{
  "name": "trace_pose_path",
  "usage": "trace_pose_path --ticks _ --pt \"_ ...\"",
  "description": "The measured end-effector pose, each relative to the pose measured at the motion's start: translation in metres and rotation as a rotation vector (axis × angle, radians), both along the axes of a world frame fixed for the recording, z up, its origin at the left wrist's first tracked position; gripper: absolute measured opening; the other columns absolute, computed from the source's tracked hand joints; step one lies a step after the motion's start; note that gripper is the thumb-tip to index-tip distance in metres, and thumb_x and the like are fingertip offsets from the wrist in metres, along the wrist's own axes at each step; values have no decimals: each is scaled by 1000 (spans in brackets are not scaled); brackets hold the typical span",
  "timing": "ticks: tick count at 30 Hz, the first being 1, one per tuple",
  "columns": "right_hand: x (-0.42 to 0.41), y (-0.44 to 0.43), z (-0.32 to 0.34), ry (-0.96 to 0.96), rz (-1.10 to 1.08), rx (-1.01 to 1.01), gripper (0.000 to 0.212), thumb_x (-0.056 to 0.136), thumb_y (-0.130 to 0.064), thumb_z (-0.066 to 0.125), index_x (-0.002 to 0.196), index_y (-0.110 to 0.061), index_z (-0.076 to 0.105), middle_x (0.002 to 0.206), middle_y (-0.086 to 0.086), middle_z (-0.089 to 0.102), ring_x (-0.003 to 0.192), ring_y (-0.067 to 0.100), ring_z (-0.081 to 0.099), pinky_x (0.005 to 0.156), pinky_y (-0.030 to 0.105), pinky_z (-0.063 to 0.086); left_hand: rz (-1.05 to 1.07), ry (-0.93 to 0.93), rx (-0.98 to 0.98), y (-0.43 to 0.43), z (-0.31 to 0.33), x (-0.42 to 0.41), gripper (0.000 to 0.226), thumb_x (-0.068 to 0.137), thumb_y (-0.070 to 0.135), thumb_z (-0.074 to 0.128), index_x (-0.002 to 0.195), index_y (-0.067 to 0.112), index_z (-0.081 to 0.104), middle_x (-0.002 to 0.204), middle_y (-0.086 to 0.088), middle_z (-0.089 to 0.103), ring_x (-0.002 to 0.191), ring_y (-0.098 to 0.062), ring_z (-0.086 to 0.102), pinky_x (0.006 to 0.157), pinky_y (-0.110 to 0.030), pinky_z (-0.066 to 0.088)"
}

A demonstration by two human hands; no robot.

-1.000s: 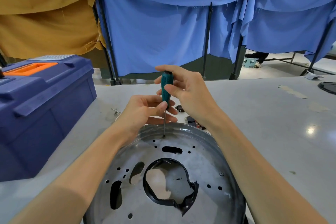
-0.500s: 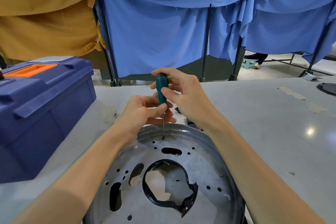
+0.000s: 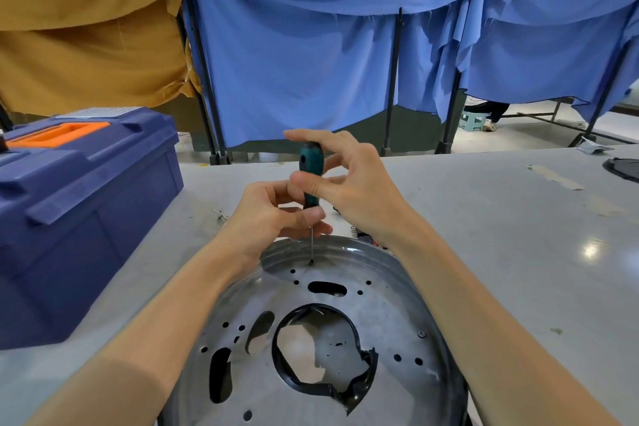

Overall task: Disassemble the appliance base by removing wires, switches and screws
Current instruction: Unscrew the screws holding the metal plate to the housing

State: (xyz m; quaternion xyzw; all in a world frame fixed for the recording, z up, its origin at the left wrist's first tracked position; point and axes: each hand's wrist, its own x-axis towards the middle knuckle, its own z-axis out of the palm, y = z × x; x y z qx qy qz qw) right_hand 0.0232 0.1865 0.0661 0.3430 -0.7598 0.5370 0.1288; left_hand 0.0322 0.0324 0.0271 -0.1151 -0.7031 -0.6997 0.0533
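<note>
Though partly hidden (left hand (image 3: 273, 218)), screwdriver (image 3: 310, 162)

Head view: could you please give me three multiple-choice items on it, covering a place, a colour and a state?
1. Where is the blue toolbox? A) left of the metal base B) right of it C) on it
2. The screwdriver handle is: A) red B) teal C) yellow
3. The screwdriver is: A) lying flat B) in the toolbox C) upright, tip on the base
Answers: 1 A, it stands beside the left forearm; 2 B, teal shows above the thumb of the right hand; 3 C, the left hand holds it upright.
</note>
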Motion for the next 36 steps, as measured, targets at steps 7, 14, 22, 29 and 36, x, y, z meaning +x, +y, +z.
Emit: trace_pose_path --ticks 7,14,22,29,36 --pt "-3 6 1 -62 30 -86 37 90 7 59 121 -14 60 98 5 73 85 16 68 77 19 55 -83 -16 24 -2 0 0 21 84 14 65 100 2 71 98 -18 74 88 -37 73 75 -34 60" --pt "-1 1 0 -15 -17 -18 43 84 -18 75 125 -26 64 104 4 64 89 18 58 78 20 53 21 15 -22 1 0 0 55 59 11 81 102 -16 60 90 -20 71 73 -37 73 66 -31 59" --pt "1 4 1 -56 60 -74 32 91 4 58 117 -15 63 105 5 70 91 15 68 86 27 56 -92 -22 56 -2 1 1 26 77 19 68 96 3 73 96 -20 74 87 -37 73 74 -31 59" --pt "0 3 2 -1 -18 -46 49 84 -10 74 127 -29 63 95 3 66 76 6 56 77 16 50 4 4 3 0 2 1 55 56 17 83 95 -15 60 85 -17 72 74 -38 73 67 -33 59" --pt "0 3 2 -18 25 -44 35 90 3 60 117 -18 65 101 2 69 93 19 66 87 29 55 -27 -30 42 -1 3 2 31 69 12 70 95 -3 70 89 -21 73 78 -36 74 67 -30 59"
